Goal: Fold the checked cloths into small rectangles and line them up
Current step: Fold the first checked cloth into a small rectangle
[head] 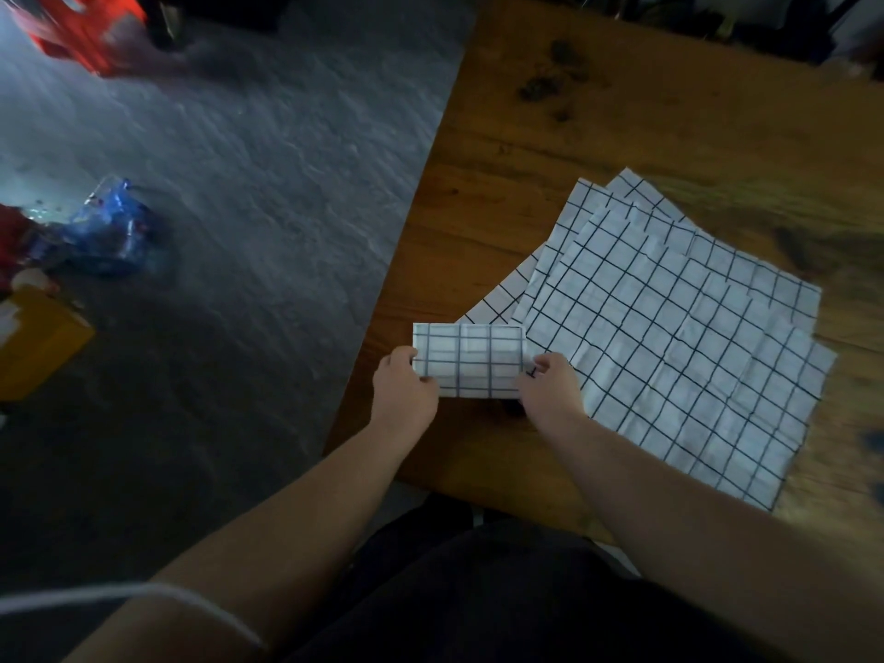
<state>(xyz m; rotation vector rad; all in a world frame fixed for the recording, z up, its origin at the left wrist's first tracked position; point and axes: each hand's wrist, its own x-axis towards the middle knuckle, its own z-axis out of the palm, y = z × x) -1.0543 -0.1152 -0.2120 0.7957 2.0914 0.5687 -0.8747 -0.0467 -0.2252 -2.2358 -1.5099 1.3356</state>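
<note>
A white cloth with dark checks, folded into a small rectangle, is held just above the near left part of the wooden table. My left hand grips its left end and my right hand grips its right end. Right of it, a loose pile of unfolded checked cloths lies flat and fanned out on the table, their corners offset from each other.
The table's left edge runs diagonally beside a grey carpet. On the carpet lie a blue plastic bag, a yellow box and a red object. Dark clutter lines the table's far edge.
</note>
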